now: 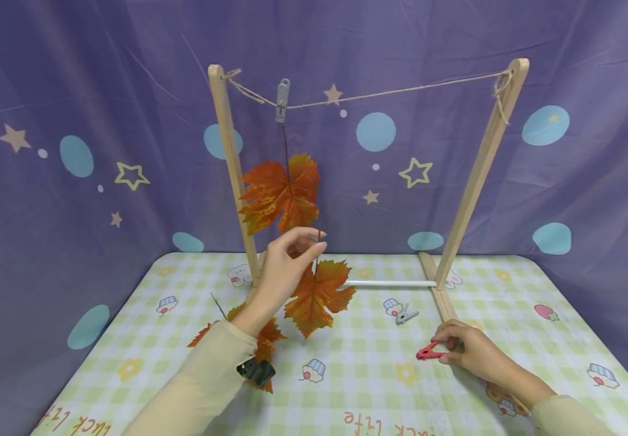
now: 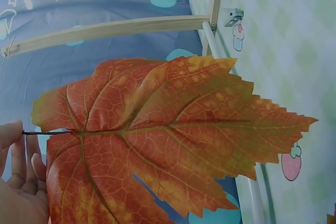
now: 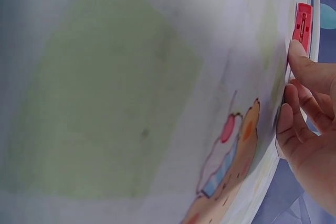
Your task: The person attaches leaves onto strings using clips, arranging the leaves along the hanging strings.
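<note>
By its dark stem, my left hand (image 1: 286, 257) pinches an orange-red artificial maple leaf (image 1: 319, 297), which hangs below the fingers in front of the wooden frame. The same leaf fills much of the left wrist view. Low over the table at the right, my right hand (image 1: 474, 351) grips a red clothespin (image 1: 427, 352) between thumb and fingers. Another maple leaf (image 1: 278, 197) hangs by its stem from a grey clothespin (image 1: 282, 100) clipped on the twine (image 1: 379, 94). A further leaf (image 1: 270, 342) lies on the table, partly hidden by my left forearm.
Two wooden posts (image 1: 479, 172) hold the twine, with a white rod (image 1: 390, 283) joining them low down. A loose grey clothespin (image 1: 406, 315) lies on the checked tablecloth (image 1: 363, 363). Behind stands a purple curtain (image 1: 314, 36).
</note>
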### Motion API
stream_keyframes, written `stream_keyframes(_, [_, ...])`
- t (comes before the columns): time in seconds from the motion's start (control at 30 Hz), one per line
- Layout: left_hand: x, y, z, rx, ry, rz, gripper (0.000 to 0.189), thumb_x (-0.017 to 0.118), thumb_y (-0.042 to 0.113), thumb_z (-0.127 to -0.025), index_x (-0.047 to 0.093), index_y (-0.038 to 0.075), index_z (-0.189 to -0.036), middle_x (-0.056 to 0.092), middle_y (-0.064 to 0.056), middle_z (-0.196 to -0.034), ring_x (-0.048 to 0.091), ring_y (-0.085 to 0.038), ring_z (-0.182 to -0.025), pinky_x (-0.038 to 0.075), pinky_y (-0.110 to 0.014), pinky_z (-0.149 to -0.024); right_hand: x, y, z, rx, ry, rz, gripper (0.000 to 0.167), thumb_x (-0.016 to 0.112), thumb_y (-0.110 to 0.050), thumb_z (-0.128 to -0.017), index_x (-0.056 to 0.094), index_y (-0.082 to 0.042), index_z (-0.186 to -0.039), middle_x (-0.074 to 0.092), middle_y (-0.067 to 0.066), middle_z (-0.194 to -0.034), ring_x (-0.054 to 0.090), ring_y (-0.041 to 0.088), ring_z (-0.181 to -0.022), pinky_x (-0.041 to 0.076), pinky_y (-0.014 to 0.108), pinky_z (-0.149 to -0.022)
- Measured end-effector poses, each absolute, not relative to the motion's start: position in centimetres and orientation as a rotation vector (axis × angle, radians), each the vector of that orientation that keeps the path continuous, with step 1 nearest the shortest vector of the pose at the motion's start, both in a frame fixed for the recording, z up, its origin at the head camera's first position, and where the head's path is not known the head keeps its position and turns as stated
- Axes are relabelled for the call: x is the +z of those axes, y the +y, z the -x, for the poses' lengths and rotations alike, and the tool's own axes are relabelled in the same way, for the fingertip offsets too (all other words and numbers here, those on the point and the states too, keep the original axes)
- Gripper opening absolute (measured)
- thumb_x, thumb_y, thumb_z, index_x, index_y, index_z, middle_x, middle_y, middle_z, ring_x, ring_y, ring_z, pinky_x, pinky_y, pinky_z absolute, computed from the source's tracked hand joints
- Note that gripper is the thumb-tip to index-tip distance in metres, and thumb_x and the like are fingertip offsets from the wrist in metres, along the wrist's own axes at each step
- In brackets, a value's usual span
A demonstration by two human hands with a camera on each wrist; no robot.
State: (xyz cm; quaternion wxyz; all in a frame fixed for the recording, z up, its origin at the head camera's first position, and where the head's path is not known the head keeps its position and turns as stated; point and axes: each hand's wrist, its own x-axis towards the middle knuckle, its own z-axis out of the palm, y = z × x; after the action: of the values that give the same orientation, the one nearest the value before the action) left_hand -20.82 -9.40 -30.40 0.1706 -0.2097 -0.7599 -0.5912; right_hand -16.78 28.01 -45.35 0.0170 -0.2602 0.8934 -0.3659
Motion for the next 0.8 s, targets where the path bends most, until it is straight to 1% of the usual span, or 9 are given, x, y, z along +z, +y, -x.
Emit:
stream_keyframes(0.13, [-30.1, -9.0, 21.3, -1.715, -2.149, 0.588, 0.021, 0.072, 0.02, -0.093, 0.072, 0.01, -0.112, 0.07, -0.001, -0.097, 0.063, -0.017, -0.085, 0.05, -0.029, -0.076, -45.2, 27.9, 16.8, -1.121, 2.784, 0.821, 0.029, 0.082, -0.006, -0.078, 0.07, -0.002, -0.104, 0.06, 0.017, -0.114, 0.054, 0.011, -0.081, 0.05, 0.024, -0.067])
stream_keyframes(0.3, [-29.8, -8.5, 21.9, -1.725, -2.135, 0.583, 0.021, 0.072, 0.02, -0.093, 0.072, 0.01, -0.111, 0.07, -0.001, -0.097, 0.063, -0.017, -0.084, 0.049, -0.028, -0.074, -45.1, 27.9, 16.8, -1.104, 2.785, 0.797, 0.028, 0.082, -0.006, -0.077, 0.07, -0.003, -0.103, 0.06, 0.016, -0.115, 0.053, 0.011, -0.081, 0.05, 0.024, -0.067])
stream_keyframes(0.47, [-29.7, -7.6, 22.4, -1.72, -2.082, 0.583, 0.02, 0.072, 0.018, -0.093, 0.071, 0.008, -0.111, 0.071, -0.002, -0.101, 0.063, -0.017, -0.086, 0.05, -0.028, -0.076, -45.0, 27.8, 16.8, -1.105, 2.773, 0.777, 0.029, 0.082, -0.006, -0.077, 0.07, -0.003, -0.103, 0.06, 0.018, -0.116, 0.053, 0.011, -0.082, 0.05, 0.024, -0.067])
stream_keyframes(0.67, [-29.6, -6.6, 23.2, -1.659, -2.027, 0.598, 0.022, 0.07, 0.02, -0.095, 0.069, 0.007, -0.112, 0.069, -0.003, -0.103, 0.063, -0.015, -0.088, 0.049, -0.029, -0.076, -45.0, 27.8, 16.9, -1.135, 2.77, 0.808, 0.029, 0.083, -0.004, -0.075, 0.07, -0.002, -0.101, 0.06, 0.018, -0.112, 0.051, 0.009, -0.079, 0.049, 0.024, -0.063])
stream_keyframes(0.8, [-29.3, -6.1, 23.6, -1.611, -2.02, 0.604, 0.023, 0.07, 0.02, -0.095, 0.069, 0.006, -0.113, 0.068, -0.001, -0.101, 0.062, -0.014, -0.086, 0.047, -0.03, -0.076, -45.1, 27.7, 16.9, -1.145, 2.778, 0.85, 0.028, 0.083, -0.002, -0.075, 0.069, -0.001, -0.099, 0.06, 0.018, -0.108, 0.05, 0.009, -0.077, 0.048, 0.024, -0.061])
